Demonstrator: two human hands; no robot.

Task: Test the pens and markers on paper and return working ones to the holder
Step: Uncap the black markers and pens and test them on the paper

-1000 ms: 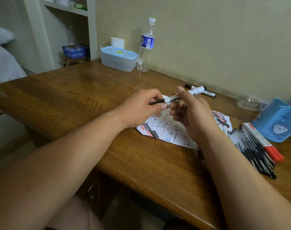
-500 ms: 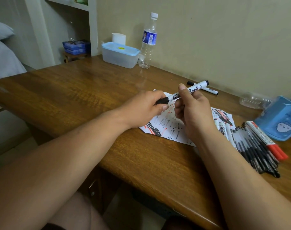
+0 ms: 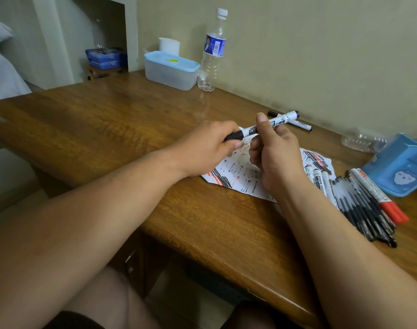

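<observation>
I hold a white marker (image 3: 279,121) with a black cap level above the scribbled paper (image 3: 240,173). My left hand (image 3: 202,148) grips its black cap end. My right hand (image 3: 274,153) pinches the white barrel between thumb and fingers. A pile of several black pens (image 3: 361,205) with a red-capped marker (image 3: 378,198) lies to the right of the paper. Beyond the pile, the blue holder (image 3: 399,165) lies on its side. Another black-and-white marker (image 3: 295,122) rests near the wall.
The wooden table (image 3: 107,119) carries a blue-lidded plastic box (image 3: 170,70) and a water bottle (image 3: 213,51) at the back by the wall. A crushed clear bottle (image 3: 361,140) lies left of the holder. The table's front edge runs close to my forearms.
My hands keep the same grip on the marker. The marker's far end has tilted up slightly, and the view has shifted a little downward.
</observation>
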